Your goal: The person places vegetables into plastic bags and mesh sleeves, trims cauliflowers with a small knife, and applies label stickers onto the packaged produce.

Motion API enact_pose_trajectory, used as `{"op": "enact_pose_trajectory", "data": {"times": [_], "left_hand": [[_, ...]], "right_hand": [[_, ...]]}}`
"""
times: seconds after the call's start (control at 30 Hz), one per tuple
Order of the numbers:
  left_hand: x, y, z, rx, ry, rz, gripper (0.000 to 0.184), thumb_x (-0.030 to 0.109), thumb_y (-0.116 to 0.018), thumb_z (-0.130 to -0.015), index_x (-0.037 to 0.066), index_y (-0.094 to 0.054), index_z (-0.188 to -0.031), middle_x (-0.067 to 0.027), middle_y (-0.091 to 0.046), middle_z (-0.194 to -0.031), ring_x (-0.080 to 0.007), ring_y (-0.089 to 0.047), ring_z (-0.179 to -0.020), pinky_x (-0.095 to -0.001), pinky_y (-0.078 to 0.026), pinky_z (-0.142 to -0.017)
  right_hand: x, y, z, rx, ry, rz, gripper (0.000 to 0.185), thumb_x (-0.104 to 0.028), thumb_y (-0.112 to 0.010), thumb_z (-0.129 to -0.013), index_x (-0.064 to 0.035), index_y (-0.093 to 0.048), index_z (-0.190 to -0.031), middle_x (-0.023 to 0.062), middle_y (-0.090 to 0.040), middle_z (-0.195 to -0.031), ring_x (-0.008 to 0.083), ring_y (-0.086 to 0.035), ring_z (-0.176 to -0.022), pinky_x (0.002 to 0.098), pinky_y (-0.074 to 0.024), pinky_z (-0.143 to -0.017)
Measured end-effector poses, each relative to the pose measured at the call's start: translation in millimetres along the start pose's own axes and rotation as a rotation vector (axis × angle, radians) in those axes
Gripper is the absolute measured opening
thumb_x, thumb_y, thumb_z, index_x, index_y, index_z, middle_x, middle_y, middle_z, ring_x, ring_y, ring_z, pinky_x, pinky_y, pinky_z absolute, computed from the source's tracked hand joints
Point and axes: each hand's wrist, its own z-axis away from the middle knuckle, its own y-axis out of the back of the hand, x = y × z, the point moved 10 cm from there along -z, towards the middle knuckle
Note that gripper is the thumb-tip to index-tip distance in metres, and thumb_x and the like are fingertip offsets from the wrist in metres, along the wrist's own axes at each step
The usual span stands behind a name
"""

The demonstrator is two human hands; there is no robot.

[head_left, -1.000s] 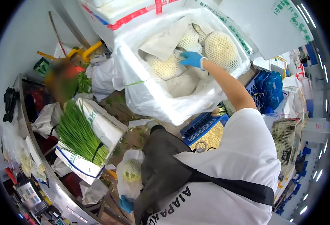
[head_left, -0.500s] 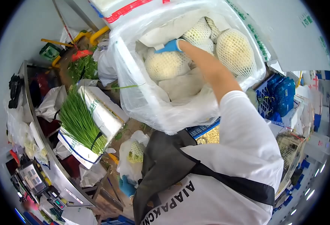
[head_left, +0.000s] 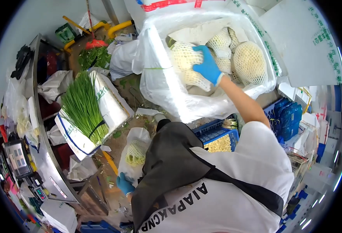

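My right hand (head_left: 208, 66), in a blue glove, reaches into a white foam box (head_left: 155, 70) lined with clear plastic. Its fingers are wrapped round the right side of a pale cauliflower (head_left: 185, 64) in a white foam net. More netted cauliflowers, one of them large and round (head_left: 250, 63), lie to the right in the box. Low on the left, my left hand (head_left: 124, 184), also gloved in blue, is closed on the lower edge of a clear plastic bag (head_left: 129, 169). Inside that bag is a netted vegetable with a yellow-green end (head_left: 135, 153).
A bundle of long green stalks (head_left: 83, 106) lies on a white foam box (head_left: 111, 103) to the left. A metal counter (head_left: 54, 167) with a scale (head_left: 19, 157) runs along the left. Blue crates (head_left: 217, 136) stand below the foam box. Leaf scraps litter the floor.
My right hand has shifted from the back of the cauliflower to its right side, and the cauliflower has tipped up. My left hand stays at the bag. The view has swung slightly.
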Motion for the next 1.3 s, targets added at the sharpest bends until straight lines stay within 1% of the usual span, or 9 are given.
{"op": "enact_pose_trajectory", "data": {"times": [0.17,0.3,0.5,0.6,0.77,0.87,0.9,1.1,1.3], "left_hand": [[-8.9,34.6,-4.9,0.01,-0.017,0.086,0.017,0.016,-0.058,-0.092,0.006,-0.054,-0.079,0.0002,-0.045,-0.056,-0.0122,-0.041,-0.043,-0.0284,-0.037,-0.043],[-20.3,84.7,-24.0,-0.01,-0.118,0.084,0.016,0.016,-0.057,-0.093,0.007,-0.052,-0.081,0.0009,-0.045,-0.06,-0.0109,-0.044,-0.049,-0.0286,-0.039,-0.043],[5.8,165.2,11.5,0.136,-0.202,0.191,0.014,0.018,-0.058,-0.092,0.005,-0.056,-0.087,0.0002,-0.047,-0.066,-0.0106,-0.047,-0.057,-0.029,-0.042,-0.05],[53.3,213.3,22.9,0.305,-0.603,-0.004,0.022,0.021,-0.059,-0.092,-0.001,-0.058,-0.088,-0.0018,-0.052,-0.069,-0.0093,-0.048,-0.065,-0.0274,-0.042,-0.059],[121.6,288.4,48.2,0.172,-0.609,0.248,0.019,0.018,-0.061,-0.091,-0.001,-0.06,-0.092,-0.0019,-0.056,-0.071,-0.0081,-0.05,-0.067,-0.0266,-0.043,-0.061],[129.5,340.1,79.0,0.163,-0.371,0.145,0.017,0.016,-0.063,-0.09,0.0,-0.062,-0.094,-0.0032,-0.055,-0.065,-0.0087,-0.048,-0.058,-0.0272,-0.042,-0.056],[136.8,368.2,89.4,0.319,-0.633,-0.063,0.017,0.017,-0.065,-0.09,0.001,-0.064,-0.096,-0.0048,-0.053,-0.059,-0.0081,-0.046,-0.051,-0.0272,-0.039,-0.049],[112.3,456.7,112.6,0.425,-0.448,-0.05,0.016,0.012,-0.067,-0.088,-0.002,-0.063,-0.096,0.0025,-0.05,-0.062,-0.0049,-0.044,-0.053,-0.0228,-0.035,-0.047],[153.2,451.1,44.8,0.39,-0.815,-0.187,0.017,0.01,-0.068,-0.087,-0.002,-0.065,-0.099,0.0013,-0.055,-0.062,-0.0061,-0.048,-0.049,-0.0233,-0.04,-0.046]], "right_hand": [[-174.6,9.1,103.2,0.369,0.602,0.673,0.05,-0.006,-0.081,-0.058,-0.0207,-0.067,-0.103,0.008,-0.046,-0.096,0.0294,-0.054,-0.085,0.0365,-0.0493,-0.071],[-264.0,-48.2,178.8,0.353,1.102,0.701,0.047,0.001,-0.084,-0.056,-0.0158,-0.065,-0.096,0.0114,-0.049,-0.11,0.0343,-0.054,-0.103,0.0415,-0.0456,-0.089],[-271.7,-183.8,188.8,-0.203,0.304,-0.275,0.062,-0.002,-0.068,-0.064,-0.0064,-0.048,-0.123,0.0105,-0.054,-0.116,0.0262,-0.056,-0.109,0.0404,-0.0473,-0.096],[-256.2,-323.4,237.2,-0.74,-0.229,-0.808,0.067,-0.013,-0.059,-0.066,-0.005,-0.043,-0.131,0.0112,-0.052,-0.131,0.0244,-0.052,-0.121,0.0371,-0.0409,-0.105],[-216.8,-515.5,412.2,-1.299,-1.139,-0.702,0.043,-0.022,-0.055,-0.086,0.0041,-0.059,-0.12,0.0168,-0.066,-0.112,0.0264,-0.065,-0.098,0.0387,-0.0522,-0.091],[-232.5,-608.7,492.8,-1.664,-0.892,-0.624,0.034,-0.02,-0.05,-0.093,0.0004,-0.062,-0.116,0.0119,-0.068,-0.109,0.0212,-0.065,-0.096,0.036,-0.0527,-0.088],[-246.4,-630.8,512.4,-1.695,-0.875,-0.637,0.035,-0.022,-0.049,-0.093,0.0001,-0.061,-0.118,0.0119,-0.067,-0.11,0.0225,-0.065,-0.097,0.0362,-0.0521,-0.089],[-361.7,-684.7,555.7,-1.601,-1.277,-0.786,0.038,-0.021,-0.042,-0.096,0.0011,-0.055,-0.124,0.0161,-0.062,-0.12,0.0267,-0.062,-0.107,0.0377,-0.0491,-0.095],[-444.9,-789.0,647.9,-1.843,-0.366,-0.616,0.05,-0.016,-0.056,-0.093,-0.0015,-0.04,-0.138,0.016,-0.053,-0.13,0.0276,-0.054,-0.115,0.0364,-0.0446,-0.1]]}}
